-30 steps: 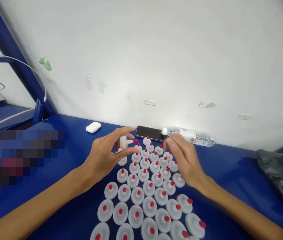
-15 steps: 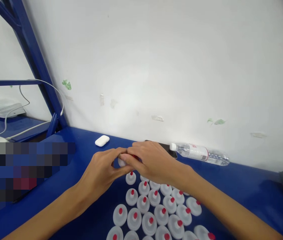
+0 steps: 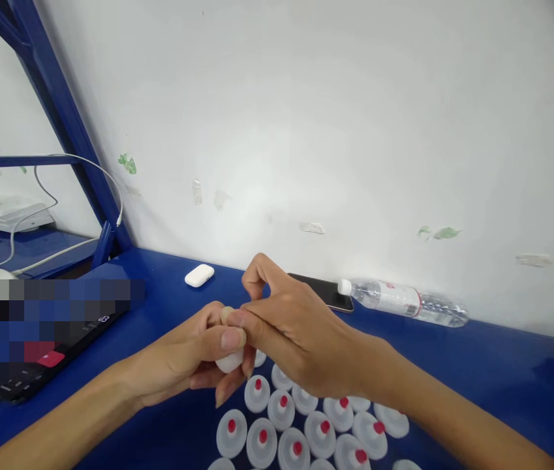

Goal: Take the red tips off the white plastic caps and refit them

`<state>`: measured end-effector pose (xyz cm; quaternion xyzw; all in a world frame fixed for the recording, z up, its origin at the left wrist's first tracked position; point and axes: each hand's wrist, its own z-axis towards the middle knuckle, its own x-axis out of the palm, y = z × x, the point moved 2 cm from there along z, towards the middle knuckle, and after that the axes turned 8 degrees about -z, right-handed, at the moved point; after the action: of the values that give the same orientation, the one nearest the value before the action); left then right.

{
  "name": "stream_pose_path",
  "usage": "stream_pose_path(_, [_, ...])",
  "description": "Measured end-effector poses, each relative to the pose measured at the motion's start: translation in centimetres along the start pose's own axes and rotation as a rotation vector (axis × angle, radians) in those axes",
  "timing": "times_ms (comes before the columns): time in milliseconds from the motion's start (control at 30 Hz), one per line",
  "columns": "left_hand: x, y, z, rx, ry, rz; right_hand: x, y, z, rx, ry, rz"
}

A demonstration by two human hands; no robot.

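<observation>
Here my left hand (image 3: 193, 362) clasps a white cap (image 3: 230, 361), base toward me; my right hand (image 3: 296, 333) pinches its hidden tip from the far side.

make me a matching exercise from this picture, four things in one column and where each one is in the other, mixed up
Things:
1. white cap
2. water bottle
3. earbud case
4. phone

Places:
A. lying on its side along the wall, right of the phone
B. alone on the blue table, left of the hands
C. pinched between the left hand and right hand
D. flat on the table, partly hidden behind the right hand

Pairs: 1-C, 2-A, 3-B, 4-D
</observation>
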<state>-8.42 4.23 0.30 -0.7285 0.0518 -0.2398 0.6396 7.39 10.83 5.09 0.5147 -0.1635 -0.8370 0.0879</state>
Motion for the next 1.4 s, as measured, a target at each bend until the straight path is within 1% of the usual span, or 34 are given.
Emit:
stream_pose_path(67, [-0.2,0.5,-0.2,-0.051,0.035,-0.070,0.1,0.4,0.0,-0.025,-0.002,0.023])
stream_pose_path(167, [-0.6,0.8,-0.6,-0.106,0.079,-0.027,0.6,0.8,0.1,-0.056,0.025,0.053])
stream_pose_path(267, [-1.0,0.8,-0.6,-0.100,0.089,0.052,1.2,1.1,0.1,-0.067,0.031,0.057])
stream_pose_path(333, [-0.9,0.5,-0.4,-0.063,0.054,0.139,1.6,0.9,0.3,-0.027,-0.003,0.036])
stream_pose_path(400, [-0.7,0.2,-0.2,0.018,-0.063,0.307,1.6,0.0,0.4,0.030,-0.034,0.023])
stream_pose_path(433, [-0.5,0.0,-0.2,0.074,-0.135,0.434,1.3,-0.7,0.4,0.072,-0.061,0.032])
stream_pose_path(500, [-0.4,-0.3,-0.3,0.193,-0.291,0.688,0.0,-2.8,0.3,0.193,-0.167,0.045])
stream_pose_path(533, [-0.5,-0.3,-0.4,0.240,-0.364,0.776,-1.0,-4.0,0.1,0.286,-0.248,0.046])
stream_pose_path(567, [-0.8,-0.3,-0.5,0.272,-0.432,0.837,-2.1,-5.1,-0.1,0.337,-0.323,0.006])
stream_pose_path(600, [-1.3,-0.2,-0.6,0.292,-0.510,0.877,-3.1,-6.1,-0.3,0.377,-0.354,-0.030])
stream_pose_path(633, [-2.0,-0.1,-0.6,0.296,-0.598,0.889,-3.9,-7.0,-0.5,0.438,-0.361,-0.058])
stream_pose_path(667, [-2.9,0.0,-0.5,0.296,-0.684,0.913,-4.4,-7.7,-0.7,0.461,-0.358,-0.102])
stream_pose_path(700, [-3.9,0.2,-0.4,0.286,-0.760,0.954,-4.5,-8.1,-0.8,0.460,-0.319,-0.144])
stream_pose_path(733, [-4.8,0.4,-0.2,0.284,-0.808,0.961,-4.3,-8.3,-0.9,0.441,-0.261,-0.178])
stream_pose_path(800, [-6.2,0.9,0.2,0.266,-0.847,0.974,-2.8,-8.3,-0.9,0.380,-0.118,-0.215])
stream_pose_path(833, [-6.7,1.2,0.4,0.251,-0.844,0.989,-1.9,-8.1,-0.8,0.360,-0.051,-0.220])
stream_pose_path(933, [-6.9,2.1,1.0,0.203,-0.800,1.048,0.9,-7.8,-0.6,0.342,0.106,-0.231])
stream_pose_path(1033, [-6.4,2.8,1.1,0.165,-0.753,1.076,2.4,-7.8,-0.4,0.309,0.221,-0.252])
stream_pose_path(1100, [-6.2,3.1,1.1,0.148,-0.734,1.085,2.8,-8.0,-0.5,0.275,0.237,-0.240])
stream_pose_path(1167, [-6.1,3.3,1.1,0.139,-0.728,1.087,2.7,-8.1,-0.7,0.249,0.220,-0.211])
stream_pose_path(1233, [-6.1,3.4,1.0,0.148,-0.737,1.093,2.4,-8.1,-0.9,0.263,0.222,-0.195])
stream_pose_path(1300, [-5.9,3.3,0.9,0.196,-0.728,1.121,1.9,-8.1,-1.1,0.306,0.268,-0.209])
stream_pose_path(1400, [-5.0,3.0,0.6,0.276,-0.650,1.189,1.1,-8.3,-1.4,0.358,0.358,-0.233])
